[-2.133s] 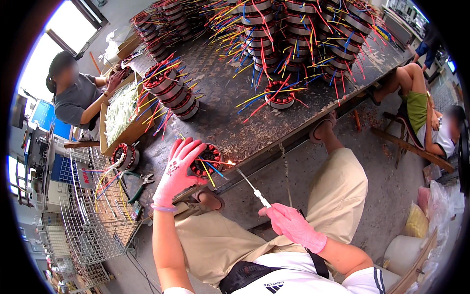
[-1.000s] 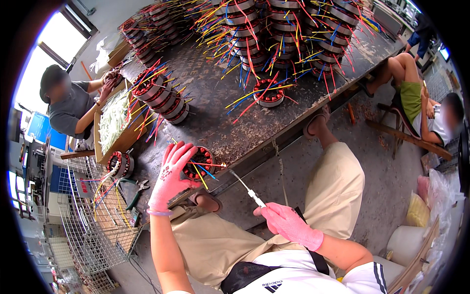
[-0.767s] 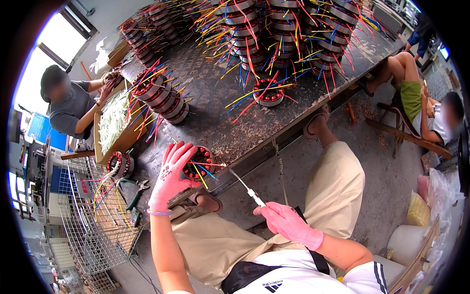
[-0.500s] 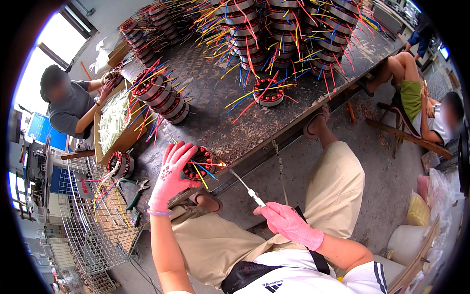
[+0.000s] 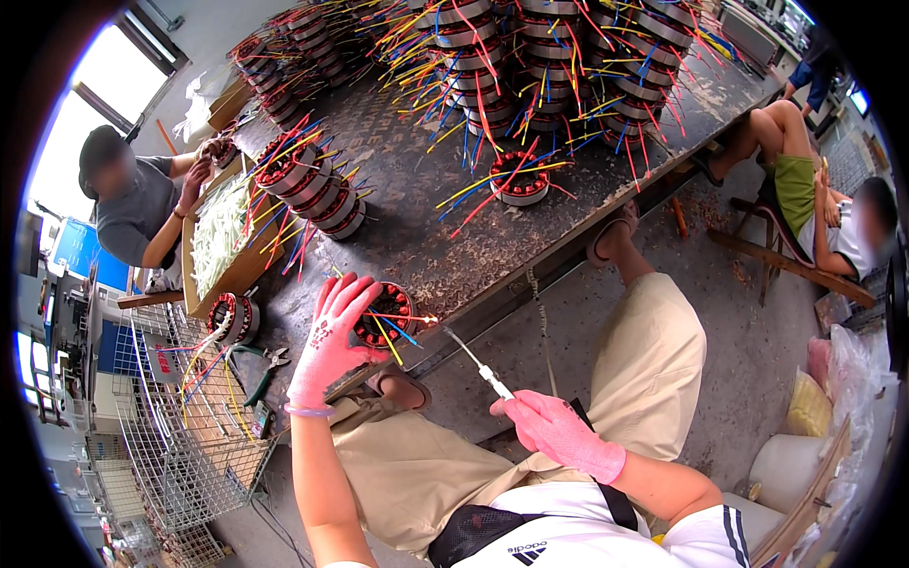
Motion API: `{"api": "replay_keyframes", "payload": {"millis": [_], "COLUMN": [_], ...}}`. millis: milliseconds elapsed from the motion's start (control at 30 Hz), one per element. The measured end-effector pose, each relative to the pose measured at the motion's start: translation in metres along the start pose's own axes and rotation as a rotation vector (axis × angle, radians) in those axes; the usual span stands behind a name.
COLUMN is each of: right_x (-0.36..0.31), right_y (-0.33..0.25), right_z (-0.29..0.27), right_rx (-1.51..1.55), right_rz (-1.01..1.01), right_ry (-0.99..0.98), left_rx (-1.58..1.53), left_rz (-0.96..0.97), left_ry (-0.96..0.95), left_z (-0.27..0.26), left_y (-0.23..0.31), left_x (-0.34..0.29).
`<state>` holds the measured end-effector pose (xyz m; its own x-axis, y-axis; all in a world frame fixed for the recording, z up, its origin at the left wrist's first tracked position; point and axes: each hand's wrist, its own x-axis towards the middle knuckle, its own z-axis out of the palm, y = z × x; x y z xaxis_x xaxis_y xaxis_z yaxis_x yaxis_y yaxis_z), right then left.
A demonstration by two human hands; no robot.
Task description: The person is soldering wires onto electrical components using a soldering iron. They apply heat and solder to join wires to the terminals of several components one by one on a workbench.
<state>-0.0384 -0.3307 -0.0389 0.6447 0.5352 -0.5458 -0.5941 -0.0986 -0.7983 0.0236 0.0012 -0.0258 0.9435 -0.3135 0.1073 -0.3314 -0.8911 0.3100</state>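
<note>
Grey concrete floor [image 5: 587,350] surrounds a large dark, scuffed table [image 5: 436,241] that crosses the upper half of the frame. Tall columns of motor stators [image 5: 478,71] stand along its far part, at top centre, bristling with red, blue and yellow leads. A co-worker in grey [image 5: 133,218] sits at the left, arms over the table's edge; a seated person in green shorts [image 5: 793,194] is at the far right. Wire-mesh racking [image 5: 180,473] fills the lower left. Next comes an open carton [image 5: 248,265] of pale strips [image 5: 222,232] at left, with a shorter, leaning stator stack [image 5: 312,189] to its right.

Both of the wearer's hands have pink gloves. The left hand [image 5: 331,336], left of centre, is spread wide, fingers fanned and thumb out, against the left side of a single stator [image 5: 398,301] near the table's front edge; how firmly it presses cannot be told. The right hand [image 5: 563,435], lower centre, is closed around the white handle of a slim torch [image 5: 488,375] angled up and left. Green-handled pliers [image 5: 270,364] lie left of the left hand. From the single stator a red lead [image 5: 407,317] points right, ending in a small orange glow [image 5: 431,319] just beside the torch's tip.
</note>
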Motion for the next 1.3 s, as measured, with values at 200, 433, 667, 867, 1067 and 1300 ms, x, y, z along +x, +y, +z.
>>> {"api": "replay_keyframes", "payload": {"millis": [200, 433, 667, 867, 1067, 1300], "right_x": [0.0000, 0.0015, 0.0048, 0.0034, 0.0033, 0.0031], "right_y": [-0.0008, 0.0016, 0.0082, 0.0036, 0.0022, 0.0038], "right_z": [0.0001, -0.0001, -0.0001, 0.0002, -0.0015, -0.0003], "right_rx": [-0.027, -0.039, 0.009, 0.002, -0.028, -0.013], "right_rz": [-0.019, -0.034, -0.021, -0.013, -0.014, -0.002], "right_ry": [0.004, 0.012, 0.012, 0.004, -0.007, 0.001], "left_rx": [0.001, 0.005, 0.005, -0.008, -0.006, -0.005], "left_rz": [0.006, 0.011, 0.013, 0.000, 0.007, 0.016], "left_ry": [0.003, 0.005, 0.006, -0.003, 0.005, 0.012], "left_z": [0.0016, 0.0016, 0.0008, 0.0010, 0.0014, 0.0003], "left_y": [-0.0026, -0.0012, -0.0007, -0.0015, -0.0021, -0.0003], "left_x": [-0.0004, -0.0003, 0.0001, -0.0001, -0.0003, -0.0001]}}
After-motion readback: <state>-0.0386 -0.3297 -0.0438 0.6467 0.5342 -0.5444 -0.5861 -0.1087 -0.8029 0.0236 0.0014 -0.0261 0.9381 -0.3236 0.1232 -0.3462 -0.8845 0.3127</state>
